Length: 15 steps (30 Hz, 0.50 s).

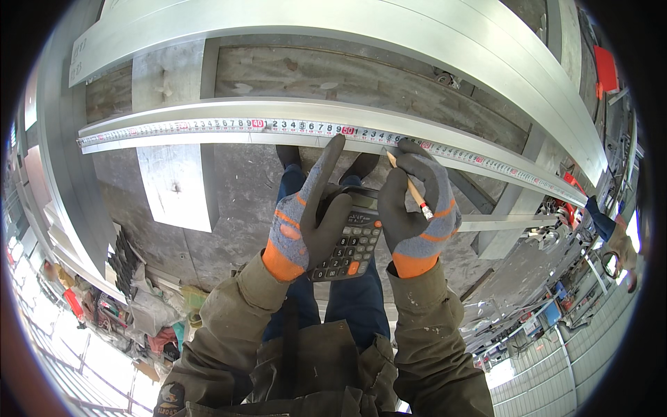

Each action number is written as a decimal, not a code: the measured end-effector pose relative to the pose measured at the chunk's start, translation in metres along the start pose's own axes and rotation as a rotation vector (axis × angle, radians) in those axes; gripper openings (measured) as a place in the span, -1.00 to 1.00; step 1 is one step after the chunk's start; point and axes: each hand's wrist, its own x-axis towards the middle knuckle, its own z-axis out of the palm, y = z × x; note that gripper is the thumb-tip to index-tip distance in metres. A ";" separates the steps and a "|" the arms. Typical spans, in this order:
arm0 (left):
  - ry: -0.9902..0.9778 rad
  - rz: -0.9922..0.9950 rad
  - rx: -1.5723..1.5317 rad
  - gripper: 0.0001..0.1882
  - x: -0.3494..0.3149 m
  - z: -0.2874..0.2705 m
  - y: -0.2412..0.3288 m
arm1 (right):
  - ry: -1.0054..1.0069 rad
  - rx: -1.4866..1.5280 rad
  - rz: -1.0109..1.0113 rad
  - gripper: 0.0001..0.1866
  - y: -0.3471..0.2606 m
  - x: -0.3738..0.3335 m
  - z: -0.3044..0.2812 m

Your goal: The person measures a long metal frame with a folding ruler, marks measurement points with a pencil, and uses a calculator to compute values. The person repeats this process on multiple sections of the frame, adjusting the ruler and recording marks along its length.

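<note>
A measuring tape (pixel 299 126), white with red marks, lies stretched along a long silver metal profile (pixel 299 107) running left to right in front of me. My left hand (pixel 306 217), in a grey and orange work glove, holds a dark calculator (pixel 356 243) below the profile. Its index finger reaches up to the tape's lower edge, while the thumb lies over the calculator. In my gloved right hand (pixel 422 201) is a wooden pencil (pixel 413 187) with a red and white end. The pencil's tip is at the profile's near edge, and the fingertips are at the tape.
A wider metal profile (pixel 319 19) spans the far side. Crosswise metal beams (pixel 174 184) support the work, with another upright member (pixel 66 167) at left. Cloths and bags (pixel 156 309) are heaped at lower left. Another person (pixel 615 240) is at the far right, by the tape's end.
</note>
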 end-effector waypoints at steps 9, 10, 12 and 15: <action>-0.068 0.005 0.157 -0.29 0.001 -0.005 0.005 | -0.056 0.102 0.115 -0.86 -0.007 -0.010 -0.025; -0.073 0.009 0.162 -0.23 0.000 -0.006 0.006 | -0.055 0.192 0.289 -0.88 -0.012 -0.017 -0.031; -0.050 0.041 0.146 -0.25 0.000 -0.004 0.009 | -0.036 0.437 0.544 -0.87 -0.015 -0.026 -0.043; -0.012 0.016 -0.037 -0.27 -0.004 0.003 0.014 | -0.017 0.816 0.731 -0.78 -0.012 -0.034 -0.062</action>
